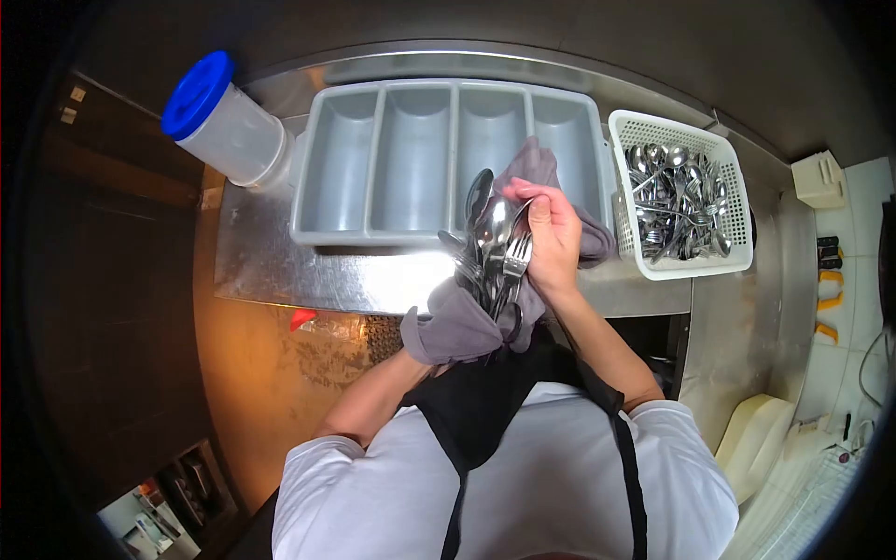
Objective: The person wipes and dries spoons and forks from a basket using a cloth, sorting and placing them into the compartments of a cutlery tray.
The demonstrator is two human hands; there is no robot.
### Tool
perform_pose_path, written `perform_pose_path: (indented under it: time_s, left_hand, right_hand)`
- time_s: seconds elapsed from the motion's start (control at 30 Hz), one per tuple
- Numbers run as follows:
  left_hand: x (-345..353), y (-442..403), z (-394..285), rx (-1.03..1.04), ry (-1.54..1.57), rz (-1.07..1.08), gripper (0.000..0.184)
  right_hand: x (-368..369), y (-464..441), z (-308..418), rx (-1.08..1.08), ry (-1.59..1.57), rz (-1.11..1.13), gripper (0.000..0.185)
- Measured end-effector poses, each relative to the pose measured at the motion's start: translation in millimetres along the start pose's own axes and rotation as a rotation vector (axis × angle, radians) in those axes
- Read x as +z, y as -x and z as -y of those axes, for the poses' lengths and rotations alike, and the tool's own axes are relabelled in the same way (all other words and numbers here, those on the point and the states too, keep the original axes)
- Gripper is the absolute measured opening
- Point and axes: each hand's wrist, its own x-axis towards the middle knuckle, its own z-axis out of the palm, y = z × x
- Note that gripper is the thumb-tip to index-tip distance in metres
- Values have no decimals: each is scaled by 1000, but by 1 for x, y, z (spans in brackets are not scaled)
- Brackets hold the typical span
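My left hand [416, 362] is wrapped in a grey cloth [455, 327], so its fingers are hidden. Through the cloth it holds a bunch of spoons and forks [490, 247], heads pointing up and away from me. At the bunch's right side my right hand [555, 233] is closed, its fingers curled over part of the cloth beside a fork [516, 257]. Whether a handle also lies within those fingers cannot be made out. Just beyond both hands sits a grey cutlery tray [451, 187] with four long compartments; cloth hangs over its right front part.
Right of the tray, a white perforated basket [686, 271] holds many jumbled spoons and forks. A clear container with a blue lid [201, 93] stands at the left. The steel counter [271, 271] ends at a front edge close to me. Knives with yellow handles [829, 289] hang at far right.
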Motion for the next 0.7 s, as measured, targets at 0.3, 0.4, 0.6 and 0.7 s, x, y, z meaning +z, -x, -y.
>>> perform_pose_path:
  time_s: [0.3,0.4,0.6,0.7]
  left_hand:
    - [-12,-12,4,19,-37,-47,8]
    - [-21,-12,8,11,-50,-65,7]
    - [-27,-1,9,-3,-58,-38,7]
    - [-21,6,6,-11,-49,-22,6]
  right_hand:
    - [-3,33,-8,-90,-156,140,95]
    - [-22,46,-1,-180,420,347,59]
    - [13,19,18,-159,505,77,9]
    - [11,11,2,-257,552,61,24]
